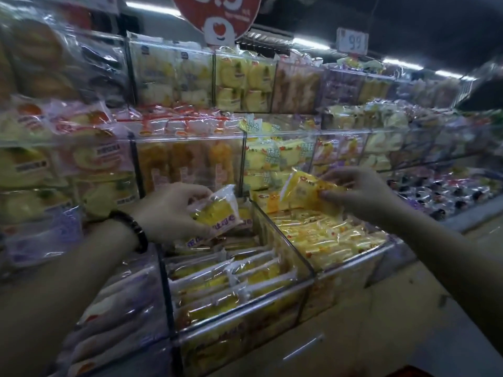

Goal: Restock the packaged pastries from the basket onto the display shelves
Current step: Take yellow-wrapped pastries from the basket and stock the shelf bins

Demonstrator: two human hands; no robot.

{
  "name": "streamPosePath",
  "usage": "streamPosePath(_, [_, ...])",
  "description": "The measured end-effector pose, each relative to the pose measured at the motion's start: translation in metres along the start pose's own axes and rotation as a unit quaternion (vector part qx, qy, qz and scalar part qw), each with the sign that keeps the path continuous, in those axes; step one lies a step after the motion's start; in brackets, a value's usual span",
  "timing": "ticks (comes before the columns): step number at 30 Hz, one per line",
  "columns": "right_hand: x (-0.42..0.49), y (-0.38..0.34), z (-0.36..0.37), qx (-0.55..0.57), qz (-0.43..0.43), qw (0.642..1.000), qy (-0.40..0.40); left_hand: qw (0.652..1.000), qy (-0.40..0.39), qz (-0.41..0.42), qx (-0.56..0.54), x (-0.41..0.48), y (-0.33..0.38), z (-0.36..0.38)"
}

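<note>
Clear acrylic bins (245, 308), crinkly packets (220, 210) (flat, yellow)

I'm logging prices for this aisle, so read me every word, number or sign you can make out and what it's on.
"99": white price tag, upper right.
Red round sign: white digits cut off by the frame's edge, unreadable.
On the clear packet in the left hand: purple characters, too blurred.
On the yellow packet in the right hand: red logo, too blurred.
Shelf packets: labels too blurred.

Single head-worn wide-angle view, forward and slightly down, close before the display shelves (190, 137)
</note>
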State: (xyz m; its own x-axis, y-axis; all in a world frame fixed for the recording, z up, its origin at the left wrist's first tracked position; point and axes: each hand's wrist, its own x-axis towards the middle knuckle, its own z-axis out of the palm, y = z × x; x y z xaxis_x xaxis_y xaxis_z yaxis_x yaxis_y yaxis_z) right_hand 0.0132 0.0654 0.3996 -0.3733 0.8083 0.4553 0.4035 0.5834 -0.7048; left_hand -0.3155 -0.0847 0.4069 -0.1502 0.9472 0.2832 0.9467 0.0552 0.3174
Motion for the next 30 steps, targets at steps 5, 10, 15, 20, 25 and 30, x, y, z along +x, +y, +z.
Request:
streamPosePath(5, [0.065,0.005,0.035,-0.094,-0.010,0.995,0.037,0.988,0.143,0.006,0.064,0.009,-0.026,0.022])
streamPosePath(10, [0.096,0.022,0.074,-0.136,0.042,0.990,-0.009,0.994,0.106,0.001,0.039,0.016,-0.044,0.038])
streamPosePath(15, [0.105,0.037,0.103,-0.128,0.071,0.988,-0.040,0.994,0.082,0.007,0.066,0.018,-0.048,0.043])
streamPosePath(20, [0.110,0.039,0.113,-0.165,0.085,0.982,-0.025,0.991,0.085,-0.003,0.103,0.022,-0.049,0.047])
streamPosePath(25, [0.104,0.034,0.108,-0.205,0.093,0.973,-0.049,0.985,0.065,-0.039,0.157,0.024,-0.052,0.048])
streamPosePath(30, [0.087,0.027,0.101,-0.211,0.086,0.973,-0.033,0.968,0.006,-0.106,0.229,0.023,-0.048,0.048])
